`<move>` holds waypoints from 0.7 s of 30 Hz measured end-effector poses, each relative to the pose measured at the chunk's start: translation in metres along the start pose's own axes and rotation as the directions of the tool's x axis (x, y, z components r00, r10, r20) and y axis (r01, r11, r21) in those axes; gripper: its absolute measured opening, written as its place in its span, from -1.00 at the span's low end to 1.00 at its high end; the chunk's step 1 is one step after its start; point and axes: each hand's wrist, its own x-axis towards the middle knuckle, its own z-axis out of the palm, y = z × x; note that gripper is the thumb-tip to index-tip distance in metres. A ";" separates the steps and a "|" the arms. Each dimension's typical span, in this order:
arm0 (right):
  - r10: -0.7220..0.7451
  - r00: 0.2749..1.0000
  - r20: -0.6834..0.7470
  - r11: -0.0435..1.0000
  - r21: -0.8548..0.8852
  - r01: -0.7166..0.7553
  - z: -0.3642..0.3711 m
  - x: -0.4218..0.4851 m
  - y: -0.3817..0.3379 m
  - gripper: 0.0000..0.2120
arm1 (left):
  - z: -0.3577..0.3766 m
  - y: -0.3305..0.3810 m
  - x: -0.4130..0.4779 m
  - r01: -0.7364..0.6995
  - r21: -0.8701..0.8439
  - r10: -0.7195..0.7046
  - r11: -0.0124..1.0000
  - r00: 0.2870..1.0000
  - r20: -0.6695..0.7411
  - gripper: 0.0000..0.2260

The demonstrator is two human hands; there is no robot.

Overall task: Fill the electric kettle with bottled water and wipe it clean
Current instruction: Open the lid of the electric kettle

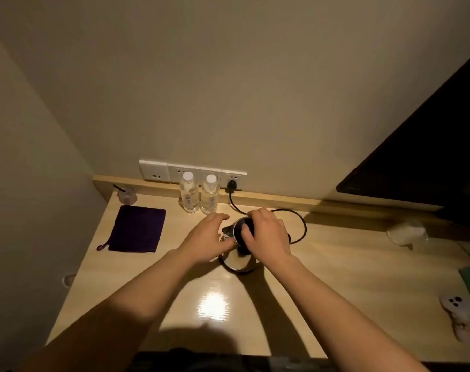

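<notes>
Kettle [238, 260] mid-table [336, 277]; bottles [199, 194] behind; cloth [137, 229] left.

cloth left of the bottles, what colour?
Dark purple, plain, no pattern. The cloth lies flat on the table; the head view shows it clearly.

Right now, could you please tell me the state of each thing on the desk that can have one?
Kettle: upright, lid on.
Left hand: steadying the kettle's side.
Right hand: fingers gripping the lid.
Two water bottles: capped, upright, untouched.
Plug: in the wall socket.
Purple cloth: folded flat, unused.
</notes>
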 end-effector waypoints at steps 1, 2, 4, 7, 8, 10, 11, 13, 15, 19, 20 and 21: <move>0.013 1.000 0.018 1.000 0.012 -0.013 0.001 0.002 0.004 -0.68 | 0.002 -0.002 0.003 0.011 -0.078 -0.007 0.997 0.999 0.044 -0.29; 0.032 0.999 0.040 0.999 0.026 -0.033 0.000 0.005 0.006 -0.65 | 0.002 -0.003 0.005 0.015 -0.130 -0.002 0.991 0.995 0.099 -0.23; 0.063 0.994 0.091 0.997 0.038 -0.067 0.002 0.008 0.012 -0.61 | 0.004 -0.006 0.009 0.029 -0.182 0.004 0.983 0.983 0.181 -0.14; 0.126 0.981 0.150 0.984 0.104 -0.142 0.005 0.017 0.019 -0.59 | 0.006 -0.010 0.021 0.068 -0.275 0.004 0.959 0.968 0.253 -0.07; 0.140 0.977 0.162 0.979 0.122 -0.161 0.005 0.019 0.021 -0.58 | 0.007 -0.011 0.024 0.080 -0.306 0.009 0.949 0.961 0.277 -0.06; 0.167 0.970 0.178 0.968 0.158 -0.196 0.006 0.021 0.024 -0.56 | 0.010 -0.017 0.031 0.083 -0.345 0.030 0.935 0.950 0.312 -0.08; 0.175 0.968 0.180 0.963 0.175 -0.207 0.007 0.023 0.025 -0.56 | 0.010 -0.020 0.035 0.075 -0.353 0.044 0.933 0.947 0.318 -0.11; 0.185 0.966 0.179 0.955 0.199 -0.219 0.009 0.025 0.026 -0.56 | 0.011 -0.024 0.040 0.067 -0.359 0.057 0.931 0.945 0.323 -0.17; 0.202 0.964 0.174 0.947 0.217 -0.238 0.010 0.025 0.026 -0.58 | 0.009 -0.025 0.043 0.072 -0.369 0.059 0.926 0.941 0.332 -0.21; 0.240 0.959 0.148 0.934 0.233 -0.270 0.013 0.024 0.025 -0.61 | 0.008 -0.027 0.045 0.064 -0.398 0.082 0.915 0.937 0.339 -0.23; 0.247 0.959 0.139 0.934 0.231 -0.274 0.013 0.024 0.024 -0.62 | 0.008 -0.028 0.045 0.066 -0.407 0.084 0.911 0.937 0.340 -0.23; 0.250 0.960 0.125 0.934 0.228 -0.273 0.014 0.023 0.022 -0.63 | 0.009 -0.029 0.045 0.069 -0.415 0.084 0.907 0.937 0.340 -0.22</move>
